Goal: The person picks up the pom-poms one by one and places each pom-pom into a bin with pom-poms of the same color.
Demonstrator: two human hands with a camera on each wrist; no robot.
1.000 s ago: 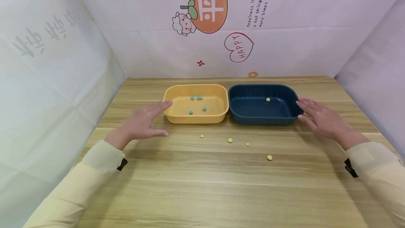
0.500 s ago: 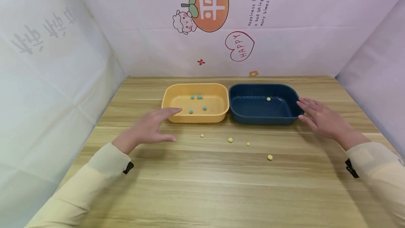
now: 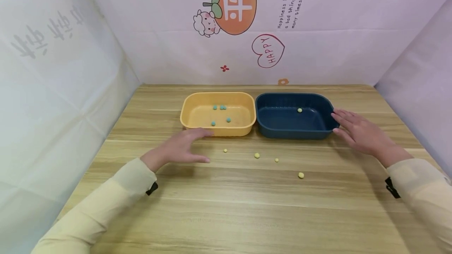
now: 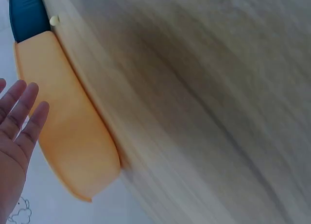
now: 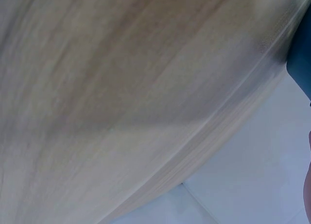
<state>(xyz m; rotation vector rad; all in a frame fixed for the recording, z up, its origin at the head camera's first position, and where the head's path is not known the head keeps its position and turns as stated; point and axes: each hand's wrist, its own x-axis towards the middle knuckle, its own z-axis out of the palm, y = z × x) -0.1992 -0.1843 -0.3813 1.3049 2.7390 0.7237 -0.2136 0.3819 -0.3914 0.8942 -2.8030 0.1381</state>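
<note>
My left hand (image 3: 183, 147) hovers over the table just in front of the yellow tray (image 3: 243, 131), fingers and thumb extended and apart, holding nothing. In the left wrist view its spread fingers (image 4: 33, 127) show beside that tray. Several small blue-green balls (image 3: 228, 120) lie in the yellow tray. At the right end of the dark blue tray (image 3: 282, 133), my right hand (image 3: 361, 134) has its straight fingertips at the rim. A pale yellow ball (image 3: 299, 110) lies inside the blue tray. Several more yellow pieces, among them a larger one (image 3: 256, 155), are scattered on the table in front.
The two trays stand side by side near the back of the wooden table (image 3: 247, 214). A printed white cloth (image 3: 159, 50) hangs behind it, with more white cloth at both sides. The yellow piece (image 3: 301, 175) at front right lies nearest the person.
My left hand has moved from the yellow tray's left end rightward and toward me, to before its front wall. The right hand, trays and balls stay in place.
</note>
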